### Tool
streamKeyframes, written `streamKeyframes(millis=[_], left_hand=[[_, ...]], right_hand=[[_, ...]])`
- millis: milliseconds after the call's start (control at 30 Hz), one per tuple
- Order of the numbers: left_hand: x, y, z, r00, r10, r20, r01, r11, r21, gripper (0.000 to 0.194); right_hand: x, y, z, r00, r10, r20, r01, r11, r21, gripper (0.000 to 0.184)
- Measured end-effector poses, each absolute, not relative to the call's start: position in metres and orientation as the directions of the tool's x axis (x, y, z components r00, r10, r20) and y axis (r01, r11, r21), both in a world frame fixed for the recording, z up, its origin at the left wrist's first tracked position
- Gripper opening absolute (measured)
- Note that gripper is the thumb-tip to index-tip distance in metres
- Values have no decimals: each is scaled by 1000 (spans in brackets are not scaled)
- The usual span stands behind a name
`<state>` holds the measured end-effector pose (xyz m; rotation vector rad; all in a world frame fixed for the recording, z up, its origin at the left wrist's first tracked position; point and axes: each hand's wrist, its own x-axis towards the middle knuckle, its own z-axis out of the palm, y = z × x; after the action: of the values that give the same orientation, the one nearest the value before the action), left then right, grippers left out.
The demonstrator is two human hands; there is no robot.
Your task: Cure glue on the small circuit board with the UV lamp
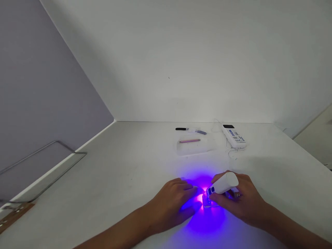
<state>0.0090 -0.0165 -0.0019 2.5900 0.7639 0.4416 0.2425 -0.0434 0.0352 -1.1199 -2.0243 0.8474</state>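
My right hand point(242, 199) is closed around a small white handheld UV lamp point(225, 183) with dark buttons near its head. The lamp tilts down toward the table and throws bright violet light. Under its head lies a small, clear-looking piece point(209, 204), mostly hidden by the lamp and by glare. From the left, my left hand point(175, 204) rests low on the table, its thumb and index finger bent in at the piece's lit edge. Glare hides what exactly these fingertips hold.
Behind my hands, a pink stick-like tool point(190, 140) lies on a clear plastic sheet point(194, 149). Farther back is a slim black-handled tool point(181, 129). A white printed device point(234, 137) with a thin cable lies at right. A metal wire frame point(59, 176) stands at the left edge.
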Motion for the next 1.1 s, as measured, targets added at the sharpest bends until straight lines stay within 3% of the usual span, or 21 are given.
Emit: streamKeyframes(millis=[1100], left_hand=[[10,-17,0,813,551,187,440,-793,421,15]], right_hand=[[242,-42,37,-474,814,335,516,565,-644,35]])
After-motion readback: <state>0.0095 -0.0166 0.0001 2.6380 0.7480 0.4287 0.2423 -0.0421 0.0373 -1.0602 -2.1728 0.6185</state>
